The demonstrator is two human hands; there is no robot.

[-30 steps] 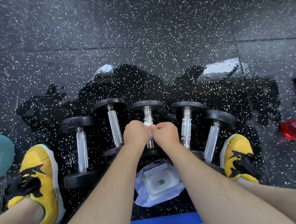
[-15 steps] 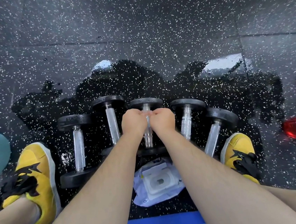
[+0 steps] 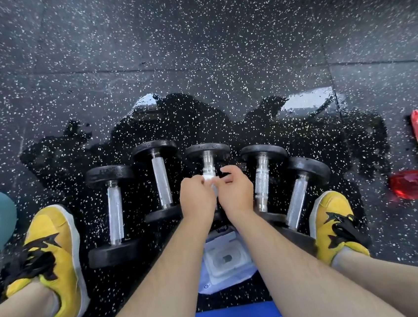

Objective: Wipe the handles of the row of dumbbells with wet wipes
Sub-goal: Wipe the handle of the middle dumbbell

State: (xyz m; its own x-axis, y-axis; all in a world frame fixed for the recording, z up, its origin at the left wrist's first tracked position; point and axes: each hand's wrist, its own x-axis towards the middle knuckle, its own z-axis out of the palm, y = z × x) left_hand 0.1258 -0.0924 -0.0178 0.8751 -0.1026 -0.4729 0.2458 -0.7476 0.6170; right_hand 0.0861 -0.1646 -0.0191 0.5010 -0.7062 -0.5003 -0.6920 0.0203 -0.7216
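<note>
Left hand [image 3: 198,198] and right hand [image 3: 235,194] pinch a wipe [image 3: 208,177] on the middle dumbbell [image 3: 207,149], beyond the wipe pack [image 3: 223,260].

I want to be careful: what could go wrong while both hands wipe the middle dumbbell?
The floor looks wet around the dumbbells, so a foot might slip.
The tilted rightmost dumbbell lies close to the right shoe and might roll against it.
The small wet wipe might slip from the left hand or right hand.
</note>
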